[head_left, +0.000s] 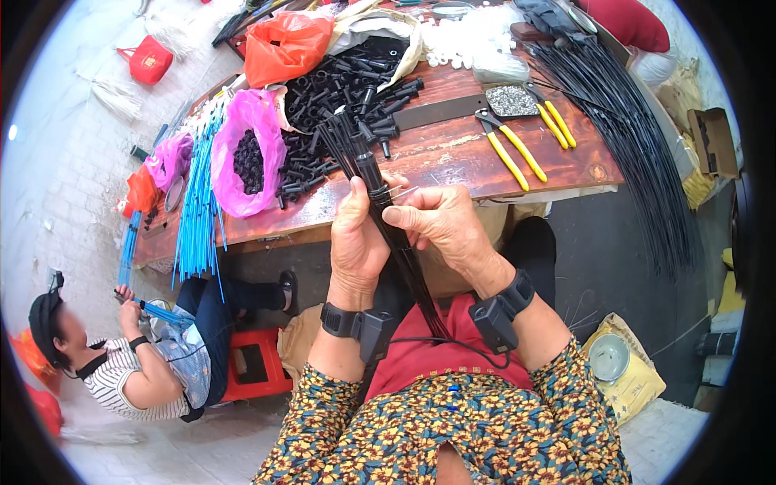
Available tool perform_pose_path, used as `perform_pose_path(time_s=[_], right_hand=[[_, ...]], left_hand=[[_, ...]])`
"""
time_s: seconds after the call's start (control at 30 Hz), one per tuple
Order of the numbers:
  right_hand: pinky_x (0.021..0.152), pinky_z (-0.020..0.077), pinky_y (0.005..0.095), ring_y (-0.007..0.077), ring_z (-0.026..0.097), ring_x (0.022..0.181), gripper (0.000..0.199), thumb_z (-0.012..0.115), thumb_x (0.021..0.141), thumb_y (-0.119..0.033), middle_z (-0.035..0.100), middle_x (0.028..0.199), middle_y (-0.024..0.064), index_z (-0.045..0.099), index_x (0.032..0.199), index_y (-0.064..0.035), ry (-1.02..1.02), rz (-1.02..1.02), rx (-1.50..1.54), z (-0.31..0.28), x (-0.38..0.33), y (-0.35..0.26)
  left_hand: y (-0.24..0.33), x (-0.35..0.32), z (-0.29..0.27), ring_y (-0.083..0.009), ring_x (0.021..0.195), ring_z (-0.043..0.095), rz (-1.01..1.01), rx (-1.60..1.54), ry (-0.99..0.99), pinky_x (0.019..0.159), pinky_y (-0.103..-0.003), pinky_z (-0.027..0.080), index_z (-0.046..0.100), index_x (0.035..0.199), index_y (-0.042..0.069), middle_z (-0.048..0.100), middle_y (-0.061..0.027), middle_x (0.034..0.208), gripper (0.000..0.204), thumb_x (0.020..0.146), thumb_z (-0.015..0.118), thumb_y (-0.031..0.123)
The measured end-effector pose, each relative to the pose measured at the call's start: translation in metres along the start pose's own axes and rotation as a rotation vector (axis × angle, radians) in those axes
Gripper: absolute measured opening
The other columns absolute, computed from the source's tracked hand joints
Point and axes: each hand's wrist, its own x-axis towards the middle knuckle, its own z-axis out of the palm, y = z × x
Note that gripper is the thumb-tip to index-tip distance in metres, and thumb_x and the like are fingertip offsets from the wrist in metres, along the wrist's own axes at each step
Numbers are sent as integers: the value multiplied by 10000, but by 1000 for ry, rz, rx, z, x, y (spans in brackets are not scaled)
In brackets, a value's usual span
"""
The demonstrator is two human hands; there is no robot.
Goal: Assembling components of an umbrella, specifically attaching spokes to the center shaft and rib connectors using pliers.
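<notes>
Black thin rods in a bundle [388,218] are being clamped by the left hand [358,234], while the right hand [440,222] is pinching a thin wire [402,194] around them above the wooden table [453,153].

I'm sitting in a small assembly workshop, likely a home or courtyard one. My worn wooden table [453,158] is heaped with loose black plastic fittings [339,89], small white parts [473,40], a tray of metal bits [511,100] and yellow-handled pliers [517,149]. Long black strands [630,129] hang off its side. Beside me a co-worker [121,364] on a red stool [255,364] sorts blue tubes [198,202] over a tiled floor [73,162].
</notes>
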Motion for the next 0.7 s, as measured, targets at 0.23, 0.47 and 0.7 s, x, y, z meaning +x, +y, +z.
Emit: perform_pose_path(time_s=[0.23, 0.47, 0.7], right_hand=[[436, 393, 170, 58, 563, 502, 303, 843, 727, -291, 602, 597, 1, 675, 711, -39, -91, 110, -11, -12, 8, 3], [465, 408, 178, 70, 540, 505, 348, 870, 658, -326, 585, 612, -6, 670, 733, -51, -124, 111, 78, -20, 19, 4], [658, 528, 214, 132, 640, 692, 475, 897, 630, -240, 657, 784, 40, 667, 951, 23, -193, -28, -140, -29, 27, -17]], left_hand=[[-7, 4, -2, -291, 1110, 516, -29, -100, -85, 987, -445, 418, 577, 1027, -7, 574, -97, 1011, 407, 990, 493, 389], [-7, 4, 3, -292, 1111, 508, -67, -167, -120, 984, -444, 415, 576, 1020, -11, 557, -99, 1037, 411, 991, 492, 390], [11, -8, 10, -248, 971, 623, -20, 192, 26, 902, -362, 491, 600, 1092, -30, 626, -120, 1080, 431, 1025, 432, 361]])
